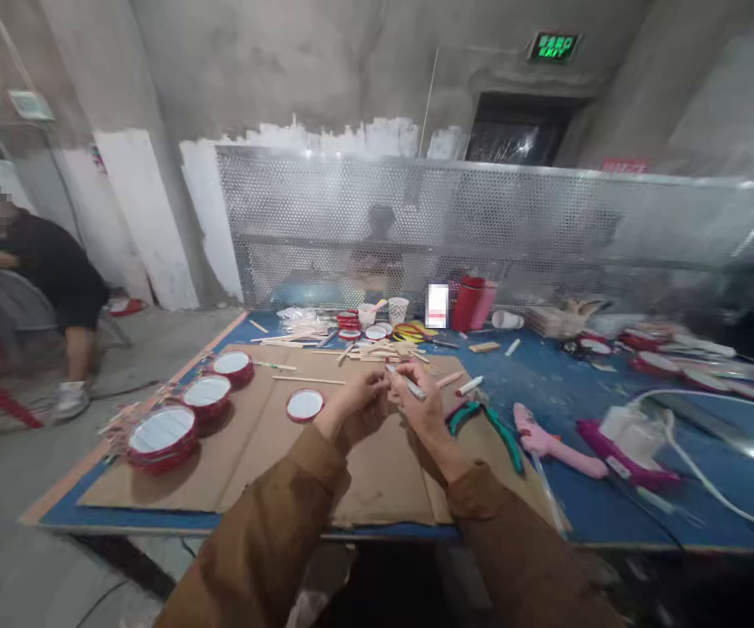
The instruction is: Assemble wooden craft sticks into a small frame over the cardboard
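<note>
My hands are raised together above a brown cardboard sheet (265,453) on a blue table (586,515). My right hand (424,412) grips a white-and-silver tube or marker (409,384), its tip pointing up and to the left. My left hand (354,408) is pinched close to that tip, and whatever its fingers hold is too small to tell. A small round red-rimmed drum (305,405) with a white top lies just left of my left hand. Several wooden craft sticks (308,379) lie just beyond my hands.
Larger red-rimmed drums (162,439) line the cardboard's left side. Green-handled pliers (485,427) and pink glue guns (544,442) lie to the right. Cups, a red flask (469,303) and scattered sticks crowd the far side. A seated person (37,262) is at left, beyond the table.
</note>
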`<state>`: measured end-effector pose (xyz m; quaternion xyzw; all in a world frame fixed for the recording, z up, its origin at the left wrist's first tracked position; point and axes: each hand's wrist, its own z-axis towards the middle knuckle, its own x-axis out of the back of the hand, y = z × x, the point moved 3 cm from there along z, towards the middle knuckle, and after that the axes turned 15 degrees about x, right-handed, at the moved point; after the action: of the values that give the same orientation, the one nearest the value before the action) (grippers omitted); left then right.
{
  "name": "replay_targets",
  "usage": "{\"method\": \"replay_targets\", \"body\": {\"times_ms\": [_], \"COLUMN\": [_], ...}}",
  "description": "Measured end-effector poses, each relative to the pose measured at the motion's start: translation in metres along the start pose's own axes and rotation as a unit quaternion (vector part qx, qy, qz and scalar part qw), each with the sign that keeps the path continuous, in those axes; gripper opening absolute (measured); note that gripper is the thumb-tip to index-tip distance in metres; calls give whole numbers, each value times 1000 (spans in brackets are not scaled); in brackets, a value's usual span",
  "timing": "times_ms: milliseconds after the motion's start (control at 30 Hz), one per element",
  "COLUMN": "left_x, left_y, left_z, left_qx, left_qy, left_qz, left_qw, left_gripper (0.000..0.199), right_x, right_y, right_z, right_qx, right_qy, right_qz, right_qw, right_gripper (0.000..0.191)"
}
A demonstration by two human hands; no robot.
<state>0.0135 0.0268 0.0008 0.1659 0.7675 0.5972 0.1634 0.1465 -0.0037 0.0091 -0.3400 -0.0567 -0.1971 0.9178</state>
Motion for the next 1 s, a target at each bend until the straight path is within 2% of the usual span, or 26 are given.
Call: {"method": "replay_targets", "body": {"times_ms": [200,367,500,1000], "left_x": [7,10,11,10], "left_y": [-5,-9,-10,-12], "left_z": [10,15,17,20], "left_qx": [17,29,25,11], "left_qy": [-4,-18,-29,-25], "left_qz": [50,99,102,95], "left_qw": [999,995,994,995], "left_gripper": [30,37,42,37], "right_x": [5,5,4,6], "right_y": [-4,-6,-6,-10], "right_z": [1,1,2,3], "right_qx": [-16,-28,-13,-15], "right_qy": [35,25,23,21], "right_qz": [-40,-15,-29,-36], "right_qw": [998,999,999,999], "right_gripper": [28,28,25,23]}}
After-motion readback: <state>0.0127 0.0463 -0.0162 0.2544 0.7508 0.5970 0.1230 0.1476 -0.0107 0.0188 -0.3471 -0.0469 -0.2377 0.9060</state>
